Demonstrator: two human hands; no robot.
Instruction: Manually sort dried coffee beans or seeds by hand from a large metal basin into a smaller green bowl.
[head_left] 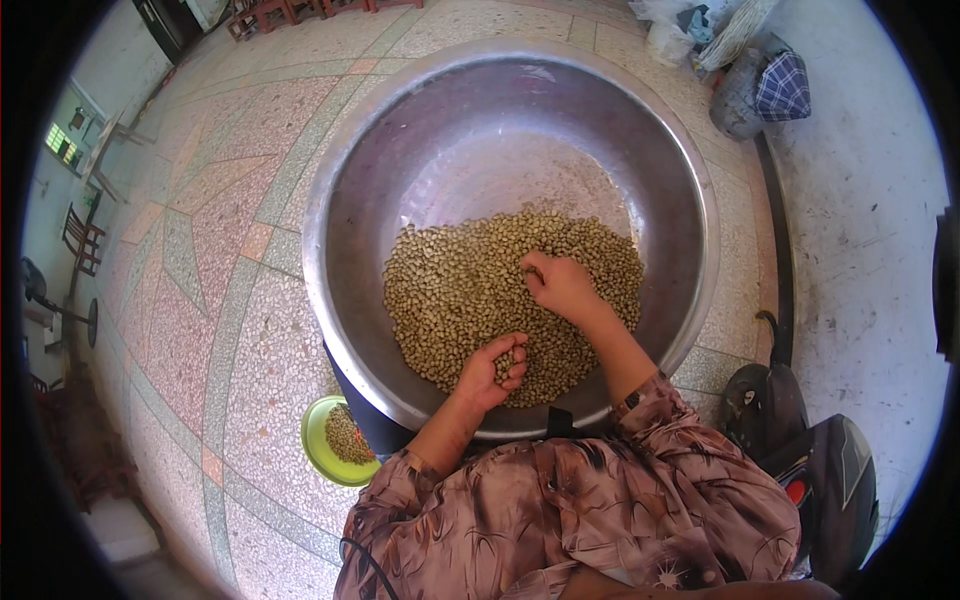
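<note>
Heaped in the near part of a wide steel basin (510, 150): greenish-tan beans (450, 290). Cupping a small share of them in the left hand (492, 370), palm turned up, fingers loosely curled round. Leaning over the heap with the right hand (562, 284), thumb and fingertips drawn together; cannot tell whether pinching a bean. Crossing and partly hiding the near rim: both forearms, below them a brown patterned shirt (570, 505) printed with a pale starburst. Standing beside the basin on terrazzo floor (280, 340), at left: a green bowl (317, 440) with more beans (346, 437). Behind the shirt, at right, partly covered: apparently a motor scooter (840, 465). Farther off: checked cloth (783, 87) over a grey jar (736, 105).
</note>
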